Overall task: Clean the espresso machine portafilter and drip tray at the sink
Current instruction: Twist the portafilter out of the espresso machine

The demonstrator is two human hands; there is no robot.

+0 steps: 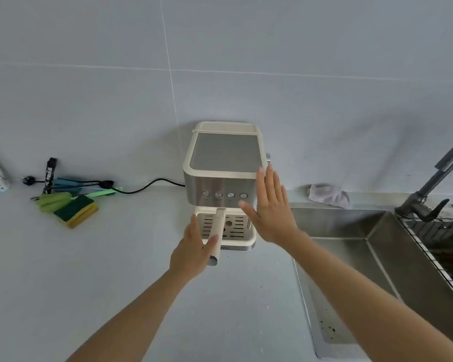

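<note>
**Both hands reach for the machine, nothing gripped yet**

The cream and brushed-steel espresso machine [224, 176] stands on the pale grey surface [115, 270] against the tiled wall, just left of the stainless steel sink [377, 257], so its parts need only a short carry to be washed. The cream-handled portafilter [218, 235] is locked under the brew head, its handle jutting toward the person over the slotted cream drip tray [233, 227], which sits seated in the machine's base.

The left hand [192, 250] is stretched forward, palm flat and fingers together, lying against the left side of the handle without closing on it. The right hand [268, 207] is raised, open with fingers spread, beside the machine's right front corner, probably to brace the body while the handle is twisted free. Both forearms extend straight from the lower frame. A green and yellow scrub sponge [76, 211] waits well to the left
</note>
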